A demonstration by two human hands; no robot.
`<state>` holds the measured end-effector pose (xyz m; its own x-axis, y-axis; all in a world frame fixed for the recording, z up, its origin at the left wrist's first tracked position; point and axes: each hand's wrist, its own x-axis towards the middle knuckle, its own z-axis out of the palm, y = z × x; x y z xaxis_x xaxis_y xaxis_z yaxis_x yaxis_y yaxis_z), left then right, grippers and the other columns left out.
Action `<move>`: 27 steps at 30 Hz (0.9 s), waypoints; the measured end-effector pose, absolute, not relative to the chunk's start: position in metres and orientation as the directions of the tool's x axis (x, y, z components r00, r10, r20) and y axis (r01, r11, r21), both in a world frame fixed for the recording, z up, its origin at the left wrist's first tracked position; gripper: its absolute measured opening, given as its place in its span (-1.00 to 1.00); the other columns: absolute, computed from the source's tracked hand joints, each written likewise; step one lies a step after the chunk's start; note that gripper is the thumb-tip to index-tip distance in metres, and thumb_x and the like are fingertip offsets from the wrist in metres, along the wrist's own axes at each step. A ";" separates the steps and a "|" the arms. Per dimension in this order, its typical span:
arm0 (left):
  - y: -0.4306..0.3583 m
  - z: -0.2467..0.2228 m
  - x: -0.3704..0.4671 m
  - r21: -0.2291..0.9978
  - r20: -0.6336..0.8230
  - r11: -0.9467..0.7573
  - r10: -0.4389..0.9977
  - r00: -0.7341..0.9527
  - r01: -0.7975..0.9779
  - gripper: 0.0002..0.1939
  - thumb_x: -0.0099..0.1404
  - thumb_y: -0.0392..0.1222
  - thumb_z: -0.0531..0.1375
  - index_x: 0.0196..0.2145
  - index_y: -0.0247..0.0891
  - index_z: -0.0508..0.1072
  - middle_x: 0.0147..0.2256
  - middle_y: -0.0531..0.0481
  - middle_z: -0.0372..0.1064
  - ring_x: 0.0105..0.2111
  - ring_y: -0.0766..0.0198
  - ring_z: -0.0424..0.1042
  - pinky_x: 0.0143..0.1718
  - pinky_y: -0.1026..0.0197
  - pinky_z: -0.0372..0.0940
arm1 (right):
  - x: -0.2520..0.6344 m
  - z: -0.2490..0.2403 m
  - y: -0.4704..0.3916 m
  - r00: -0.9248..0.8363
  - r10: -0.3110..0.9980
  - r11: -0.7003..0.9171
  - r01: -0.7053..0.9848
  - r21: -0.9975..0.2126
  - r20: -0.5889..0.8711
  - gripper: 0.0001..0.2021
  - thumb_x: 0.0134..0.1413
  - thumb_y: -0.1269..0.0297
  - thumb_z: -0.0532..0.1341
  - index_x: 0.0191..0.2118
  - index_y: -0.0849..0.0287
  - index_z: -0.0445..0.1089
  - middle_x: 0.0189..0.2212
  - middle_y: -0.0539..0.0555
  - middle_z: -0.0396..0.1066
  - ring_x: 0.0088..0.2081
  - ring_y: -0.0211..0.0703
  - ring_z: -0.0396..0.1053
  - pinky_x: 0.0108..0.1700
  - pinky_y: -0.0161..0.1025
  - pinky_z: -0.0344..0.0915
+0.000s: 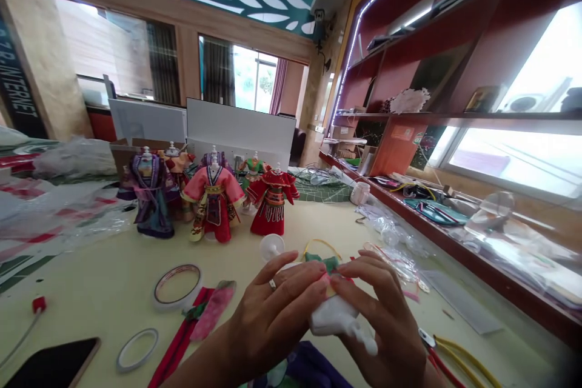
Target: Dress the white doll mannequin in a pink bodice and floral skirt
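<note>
The left hand (268,315) wears 1 ring (272,284), a narrow, pale, silvery band around 1 finger; any stone or marking on it is too small to tell. The left forearm (204,354) is bare as far as it shows. The right hand (386,300) is bare to the wrist. Both have slender, tapering fingers; their nails are blurred.

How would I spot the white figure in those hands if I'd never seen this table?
Find the pale table, then the left hand and right hand close together in the foreground. Between them is the white figure, its knobbed end pointing toward the picture's lower right. Unlike the dressed dolls standing behind, it is held tilted and shows smooth, bare white.
</note>
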<state>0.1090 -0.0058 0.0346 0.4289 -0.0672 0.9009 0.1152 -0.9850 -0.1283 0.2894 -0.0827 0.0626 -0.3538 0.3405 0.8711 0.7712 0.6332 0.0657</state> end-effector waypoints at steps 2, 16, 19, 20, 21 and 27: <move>-0.006 0.035 0.109 -0.114 0.902 -0.987 -0.056 0.427 0.111 -0.62 0.25 -0.40 0.11 0.03 -0.40 0.23 -0.13 -0.22 0.49 0.01 0.17 0.39 0.16 -0.05 0.15 | 0.292 0.066 -0.083 -0.376 0.334 0.632 0.770 0.091 0.864 -0.66 -0.01 0.49 0.15 -0.06 0.16 0.34 -0.19 0.14 0.34 -0.13 -0.01 0.30 0.01 0.11 0.23; -0.004 0.038 0.112 0.007 0.897 -0.995 0.049 0.440 0.097 -0.54 0.21 -0.25 0.22 0.05 -0.37 0.26 -0.09 -0.24 0.46 0.00 0.15 0.39 0.19 -0.07 0.06 | 0.297 0.059 -0.084 -0.379 0.300 0.654 0.750 0.100 0.876 -0.72 -0.01 0.51 0.18 -0.13 0.16 0.37 -0.25 0.08 0.37 -0.15 -0.07 0.31 0.06 0.02 0.22; -0.002 0.035 0.112 0.028 0.881 -0.996 0.064 0.468 0.083 -0.56 0.20 -0.24 0.23 0.02 -0.37 0.29 -0.09 -0.24 0.46 0.00 0.16 0.39 0.19 -0.05 0.08 | 0.296 0.058 -0.082 -0.370 0.288 0.657 0.748 0.099 0.883 -0.73 0.00 0.51 0.18 -0.14 0.16 0.36 -0.26 0.07 0.37 -0.16 -0.08 0.31 0.05 0.02 0.23; -0.001 0.034 0.112 0.041 0.880 -0.996 0.071 0.471 0.074 -0.57 0.20 -0.24 0.23 0.01 -0.37 0.30 -0.09 -0.24 0.47 -0.01 0.17 0.40 0.18 -0.04 0.10 | 0.296 0.057 -0.081 -0.368 0.286 0.651 0.752 0.102 0.885 -0.73 0.00 0.50 0.18 -0.14 0.14 0.37 -0.26 0.07 0.38 -0.16 -0.08 0.32 0.04 0.02 0.24; -0.001 0.033 0.112 0.056 0.881 -0.996 0.079 0.466 0.064 -0.57 0.20 -0.24 0.23 0.01 -0.37 0.30 -0.10 -0.24 0.47 -0.03 0.17 0.41 0.17 -0.03 0.12 | 0.296 0.057 -0.081 -0.365 0.285 0.645 0.757 0.105 0.886 -0.74 0.01 0.49 0.18 -0.14 0.13 0.37 -0.27 0.06 0.38 -0.17 -0.08 0.32 0.03 0.01 0.25; -0.002 0.032 0.114 0.126 0.893 -0.991 0.136 0.429 0.052 -0.54 0.21 -0.23 0.21 0.05 -0.32 0.27 -0.11 -0.20 0.48 -0.08 0.19 0.45 0.12 0.03 0.22 | 0.295 0.056 -0.079 -0.350 0.282 0.662 0.745 0.083 0.893 -0.78 0.06 0.43 0.17 -0.14 0.14 0.38 -0.30 0.08 0.39 -0.19 -0.06 0.34 -0.02 0.03 0.28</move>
<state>0.1143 -0.0020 0.0324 0.4286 0.1363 0.8931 0.0520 -0.9906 0.1263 0.2954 -0.0786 0.0561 -0.3501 0.2815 0.8934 0.7450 0.6618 0.0835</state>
